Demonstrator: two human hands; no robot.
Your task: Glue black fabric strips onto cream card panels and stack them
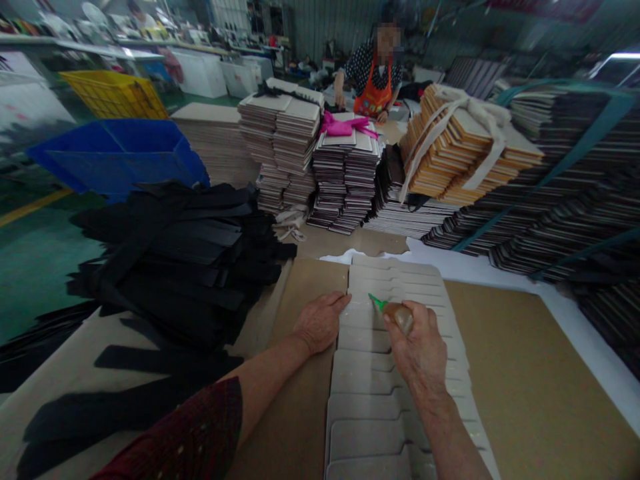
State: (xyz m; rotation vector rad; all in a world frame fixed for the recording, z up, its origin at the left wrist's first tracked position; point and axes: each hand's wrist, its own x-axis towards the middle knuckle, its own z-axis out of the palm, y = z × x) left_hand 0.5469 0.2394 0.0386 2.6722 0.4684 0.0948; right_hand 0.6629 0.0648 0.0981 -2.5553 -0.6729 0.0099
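A row of overlapping light-grey card pieces (367, 373) with rounded corners and stepped edges runs away from me along the table. My right hand (423, 347) is wrapped round a small squeeze bottle (399, 319) of brownish liquid, which looks like glue. Its green nozzle points up and left, close over the cards; whether it touches them I cannot tell. Flat at the left edge of the row lies my left hand (320, 323), fingers stretched out and fingertips at the cards. Small shiny specks show on some cards.
Brown board (530, 360) lies under the row. Black strips (190, 247) are heaped at left, near a blue crate (125, 157) and a yellow crate (117, 93). Tied card stacks (345, 177) and an orange-edged bundle (450, 150) stand beyond. Another person (375, 77) works behind them.
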